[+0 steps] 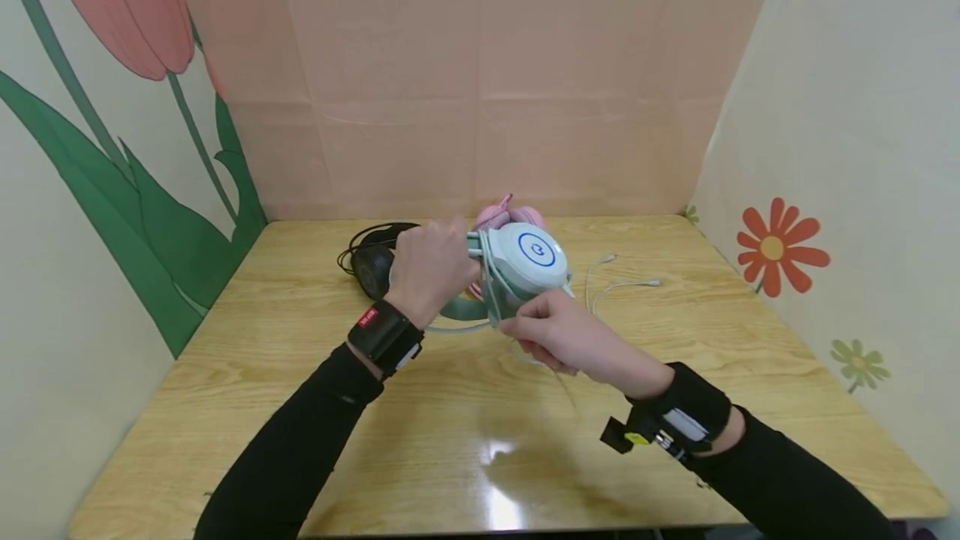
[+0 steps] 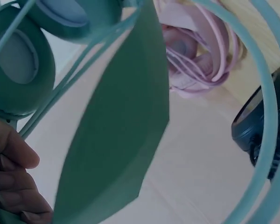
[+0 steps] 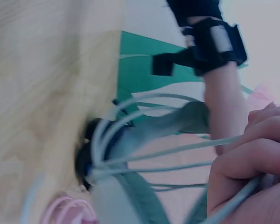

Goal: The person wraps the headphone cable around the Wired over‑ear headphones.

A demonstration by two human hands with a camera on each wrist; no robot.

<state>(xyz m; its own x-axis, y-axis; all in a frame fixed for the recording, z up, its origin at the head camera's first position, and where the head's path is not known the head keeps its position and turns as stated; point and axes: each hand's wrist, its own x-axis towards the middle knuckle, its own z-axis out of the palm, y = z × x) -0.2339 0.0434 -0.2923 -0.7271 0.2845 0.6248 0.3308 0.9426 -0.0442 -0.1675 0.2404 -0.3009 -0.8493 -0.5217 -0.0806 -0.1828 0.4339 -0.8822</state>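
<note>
Mint-green and white headphones (image 1: 531, 255) hang above the table in the head view, one round white earcup with a blue ring facing up. My left hand (image 1: 433, 267) grips them by the headband. In the left wrist view the wide green band (image 2: 116, 121) and both cushioned earcups (image 2: 21, 65) show close up. A pale mint cable (image 2: 267, 107) loops around the headphones in several strands. My right hand (image 1: 558, 330), just below the earcup, pinches the cable. In the right wrist view its curled fingers (image 3: 252, 161) close around one strand, while other strands stretch across toward the headphones.
Behind the headphones lie pink headphones (image 1: 491, 217) with a coiled pink cable. Black headphones (image 1: 371, 269) with their black cable rest to the left. Thin white cable ends (image 1: 633, 283) with plugs lie to the right on the wooden table (image 1: 720, 332). Printed walls enclose the table's back and sides.
</note>
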